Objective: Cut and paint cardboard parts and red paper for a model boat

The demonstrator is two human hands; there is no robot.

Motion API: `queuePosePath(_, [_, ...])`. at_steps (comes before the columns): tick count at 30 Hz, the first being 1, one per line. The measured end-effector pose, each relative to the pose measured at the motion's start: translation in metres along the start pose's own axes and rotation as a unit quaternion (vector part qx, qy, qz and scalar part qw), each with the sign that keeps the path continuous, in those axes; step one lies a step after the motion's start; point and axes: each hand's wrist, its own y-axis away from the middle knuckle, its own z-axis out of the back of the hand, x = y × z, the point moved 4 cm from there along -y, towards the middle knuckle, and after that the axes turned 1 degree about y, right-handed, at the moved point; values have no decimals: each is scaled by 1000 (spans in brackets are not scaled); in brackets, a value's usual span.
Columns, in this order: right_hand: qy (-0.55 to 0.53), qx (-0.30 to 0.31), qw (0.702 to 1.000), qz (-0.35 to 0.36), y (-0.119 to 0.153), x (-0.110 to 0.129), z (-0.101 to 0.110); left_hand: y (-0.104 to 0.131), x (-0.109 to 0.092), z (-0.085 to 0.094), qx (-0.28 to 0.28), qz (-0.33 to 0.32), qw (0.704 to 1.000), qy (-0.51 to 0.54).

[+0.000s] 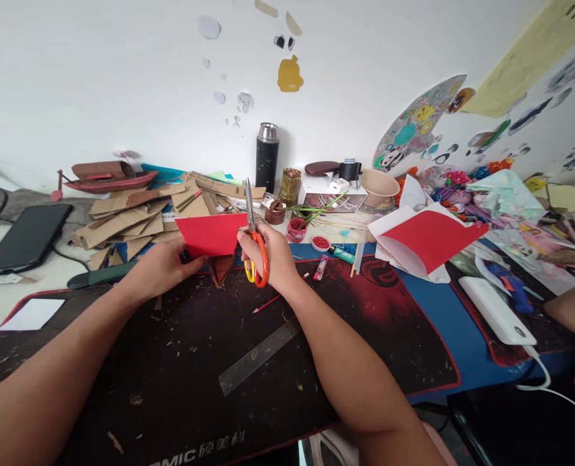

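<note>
My left hand (158,268) grips the lower left corner of a red ridged sheet of card (213,234), thumb along its bottom edge. The card stands tilted up above the dark mat. In my right hand (278,254) is a pair of scissors (260,260) with orange and yellow handles, blades pointing up. The blades look nearly together, beside the card's right edge. My right fingertips are close to that edge; whether they touch it I cannot tell. Below the card lies a dark brown folded piece (221,269), partly hidden.
A clear ruler (258,357) and a red pencil (267,303) lie on the mat (180,388). Cardboard strips (132,220) pile up behind my left hand. A black flask (267,158), an open red jar (296,229) and red paper (433,239) stand farther back. Another person's arm (574,310) shows at right.
</note>
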Motion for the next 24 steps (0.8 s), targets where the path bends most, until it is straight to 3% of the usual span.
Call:
queuePosePath(8, [-28, -15, 999, 8, 0, 3, 2, 1, -7, 2, -24, 2, 998, 58])
queuePosePath(12, [-64, -40, 997, 16, 0, 9, 5, 4, -7, 13, -81, 64, 990, 98])
queuePosePath(16, [-105, -40, 993, 32, 8, 21, 4, 6, -1, 27, -153, 111, 958, 216])
queuePosePath(21, [-98, 77, 992, 19, 19, 26, -13, 8, -7, 41, -230, 76, 903, 355])
queuePosePath(24, [-85, 162, 983, -1, 24, 23, -26, 10, -17, 46, -226, 70, 901, 364])
